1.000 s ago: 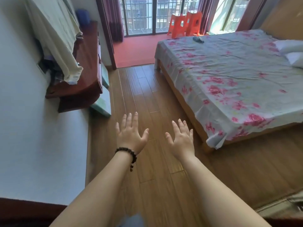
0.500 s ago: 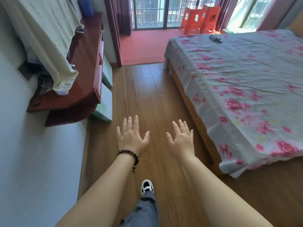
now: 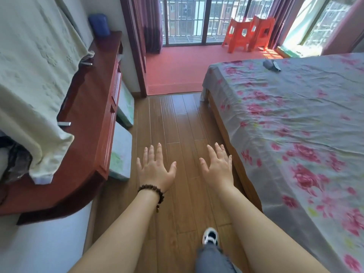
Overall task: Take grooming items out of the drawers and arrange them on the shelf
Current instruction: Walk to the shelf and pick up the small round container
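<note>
Drawers (image 3: pixel 110 113) left, both hands outstretched, empty

Red-brown wooden dresser (image 3: pixel 92 123) with closed drawers (image 3: pixel 110 123), left wall

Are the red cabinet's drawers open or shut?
Shut: the drawer fronts sit flush along the red cabinet; neither hand touches them.

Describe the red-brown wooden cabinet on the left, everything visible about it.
The cabinet is glossy red-brown wood, standing against the left wall with its curved near end toward the camera. Its front shows panelled drawer faces, all closed as far as can be seen. A pale cloth drapes over something on its top and hangs onto the surface; a blue object stands at the far end. Pale green boards lean against its front. Neither hand touches it.
</note>
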Motion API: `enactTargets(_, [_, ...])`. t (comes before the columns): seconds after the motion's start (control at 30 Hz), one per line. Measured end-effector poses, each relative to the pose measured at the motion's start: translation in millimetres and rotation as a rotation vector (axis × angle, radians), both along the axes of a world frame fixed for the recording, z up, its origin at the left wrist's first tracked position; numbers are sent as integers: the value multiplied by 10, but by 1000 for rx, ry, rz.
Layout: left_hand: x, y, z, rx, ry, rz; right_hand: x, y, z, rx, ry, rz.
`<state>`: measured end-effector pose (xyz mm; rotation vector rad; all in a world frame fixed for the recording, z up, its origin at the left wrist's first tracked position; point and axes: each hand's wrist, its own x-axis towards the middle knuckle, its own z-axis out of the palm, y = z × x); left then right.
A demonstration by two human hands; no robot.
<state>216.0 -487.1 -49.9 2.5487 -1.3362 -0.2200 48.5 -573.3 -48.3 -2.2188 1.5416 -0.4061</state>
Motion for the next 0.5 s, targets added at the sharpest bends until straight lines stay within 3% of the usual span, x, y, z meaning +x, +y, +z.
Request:
enactTargets(0.3, [622, -2149, -140, -19, -21, 89, 600, -2299, -262, 20, 15, 92])
enactTargets(0.5, [1030, -3525, 10, -2, -6, 200, 969, -3895, -49, 29, 63, 203])
